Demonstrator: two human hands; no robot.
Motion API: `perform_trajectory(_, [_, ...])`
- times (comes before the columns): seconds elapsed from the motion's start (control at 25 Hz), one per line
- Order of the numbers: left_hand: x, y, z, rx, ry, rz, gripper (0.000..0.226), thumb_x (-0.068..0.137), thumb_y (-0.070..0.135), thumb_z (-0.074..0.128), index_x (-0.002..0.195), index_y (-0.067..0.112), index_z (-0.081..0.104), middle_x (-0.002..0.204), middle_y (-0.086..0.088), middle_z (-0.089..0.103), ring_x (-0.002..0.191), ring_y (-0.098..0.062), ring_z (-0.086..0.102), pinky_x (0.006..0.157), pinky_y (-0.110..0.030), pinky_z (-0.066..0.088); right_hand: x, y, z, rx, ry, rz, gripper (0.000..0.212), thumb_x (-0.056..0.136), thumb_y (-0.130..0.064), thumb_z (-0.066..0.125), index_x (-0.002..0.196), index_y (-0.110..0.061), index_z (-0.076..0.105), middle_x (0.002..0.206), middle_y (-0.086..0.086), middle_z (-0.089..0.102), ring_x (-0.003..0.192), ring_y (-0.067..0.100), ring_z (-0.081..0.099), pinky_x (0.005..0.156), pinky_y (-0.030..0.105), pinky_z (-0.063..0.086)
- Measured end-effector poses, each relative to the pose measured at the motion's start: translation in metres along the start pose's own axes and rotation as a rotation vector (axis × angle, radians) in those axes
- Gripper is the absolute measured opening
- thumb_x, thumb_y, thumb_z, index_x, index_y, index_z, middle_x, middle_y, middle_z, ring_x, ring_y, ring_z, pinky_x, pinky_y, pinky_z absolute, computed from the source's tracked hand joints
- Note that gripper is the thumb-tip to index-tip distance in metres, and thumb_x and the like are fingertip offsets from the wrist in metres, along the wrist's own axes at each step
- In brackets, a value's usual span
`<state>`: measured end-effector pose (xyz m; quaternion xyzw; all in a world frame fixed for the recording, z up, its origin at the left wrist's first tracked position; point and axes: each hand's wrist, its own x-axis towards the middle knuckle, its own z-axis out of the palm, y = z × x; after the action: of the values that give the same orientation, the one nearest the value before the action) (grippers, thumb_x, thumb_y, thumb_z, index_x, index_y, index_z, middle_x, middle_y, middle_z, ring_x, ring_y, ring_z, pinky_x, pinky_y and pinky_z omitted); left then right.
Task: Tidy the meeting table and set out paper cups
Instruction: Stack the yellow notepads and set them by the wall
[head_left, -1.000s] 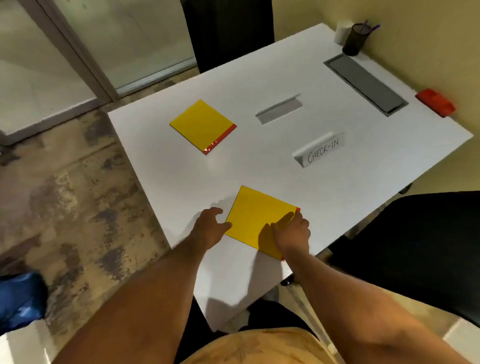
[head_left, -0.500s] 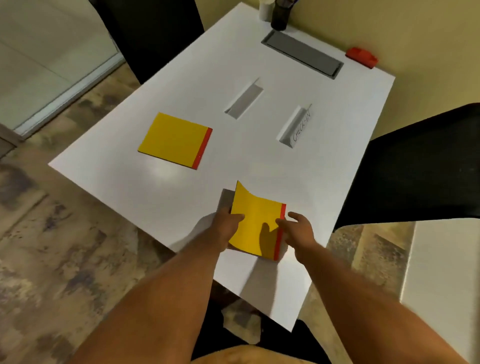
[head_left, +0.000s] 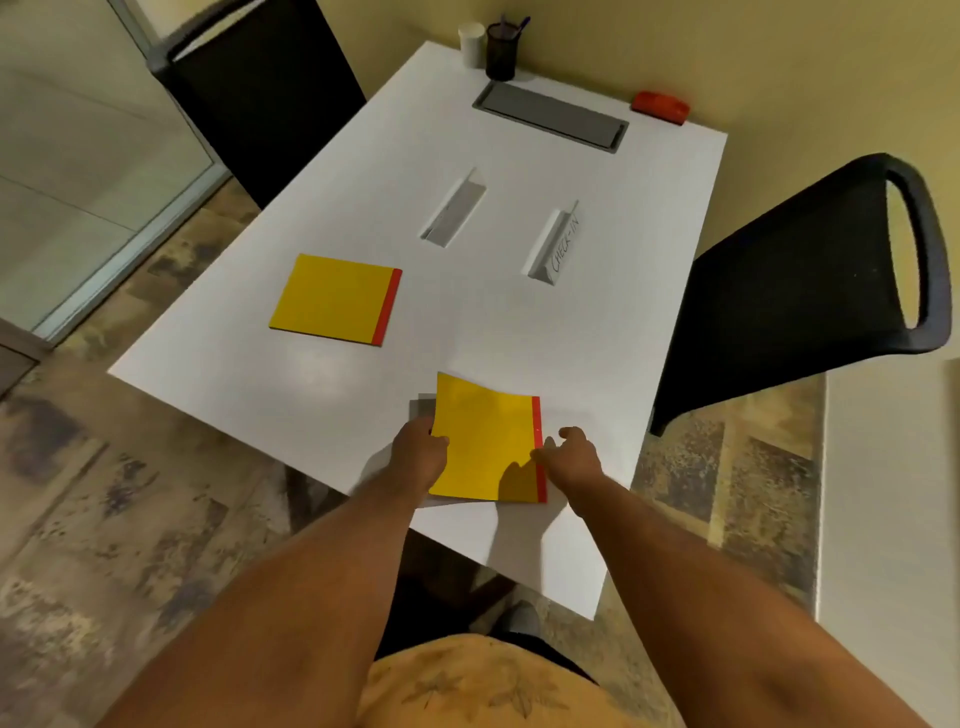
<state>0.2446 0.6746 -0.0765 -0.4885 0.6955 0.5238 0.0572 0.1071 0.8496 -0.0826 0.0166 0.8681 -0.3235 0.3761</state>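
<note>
- Left hand (head_left: 421, 454) grips the near yellow pad (head_left: 485, 447) by its left edge, cover curling up at the near desk (head_left: 649, 312) edge.
- Right hand (head_left: 571, 460), fingers (head_left: 569, 434) loosely curled, pinches the pad's red spine.
- Second yellow pad (head_left: 335, 299) lies flat, far left.

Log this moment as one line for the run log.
step: lifting near yellow pad | left hand: grips pad's left edge | right hand: at red spine | second pad: flat on table
</note>
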Motion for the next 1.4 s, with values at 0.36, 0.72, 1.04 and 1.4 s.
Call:
perform_trajectory(0.36, [-0.027, 0.003, -0.04, -0.061, 0.077, 0.131, 0.04, 0.104, 0.011, 0.057, 0.144, 0.011, 0.054, 0.139, -0.013, 0.062, 0.123, -0.034, 0.059, 0.102, -0.04, 0.046, -0.024, 0.007, 0.006, 0.512, -0.302, -0.012, 0.033, 0.103, -0.022, 0.065, 0.134, -0.013, 0.059, 0.124, 0.01, 0.07, 0.1, 0.024, 0.07, 0.077, 0.038, 0.059])
perform_trajectory(0.72, [0.018, -0.019, -0.103, -0.376, 0.237, -0.042, 0.06, 0.091, 0.026, 0.077, 0.144, 0.016, 0.05, 0.134, -0.003, 0.059, 0.116, -0.022, 0.058, 0.095, -0.038, 0.049, -0.009, -0.063, 0.055, 0.666, -0.391, -0.129, 0.042, 0.108, -0.023, 0.056, 0.149, -0.017, 0.052, 0.136, 0.008, 0.069, 0.121, 0.034, 0.068, 0.1, 0.058, 0.057])
perform_trajectory(1.04, [0.136, -0.01, -0.227, -0.528, -0.107, -0.012, 0.026, 0.096, 0.005, 0.065, 0.117, 0.021, 0.066, 0.131, -0.014, 0.067, 0.101, -0.028, 0.067, 0.075, -0.039, 0.058, 0.014, -0.168, 0.132, 0.649, -0.344, -0.117, 0.034, 0.108, -0.025, 0.056, 0.142, -0.02, 0.052, 0.137, 0.006, 0.067, 0.122, 0.031, 0.068, 0.093, 0.049, 0.061])
perform_trajectory(1.4, [0.246, -0.017, -0.323, -0.022, -0.119, 0.014, 0.051, 0.094, 0.025, 0.074, 0.139, 0.011, 0.054, 0.114, -0.019, 0.067, 0.08, -0.028, 0.068, 0.055, -0.032, 0.054, 0.054, -0.268, 0.222, 0.101, 0.006, -0.177, 0.045, 0.094, -0.003, 0.066, 0.137, -0.007, 0.057, 0.128, 0.013, 0.065, 0.117, 0.034, 0.064, 0.1, 0.047, 0.057])
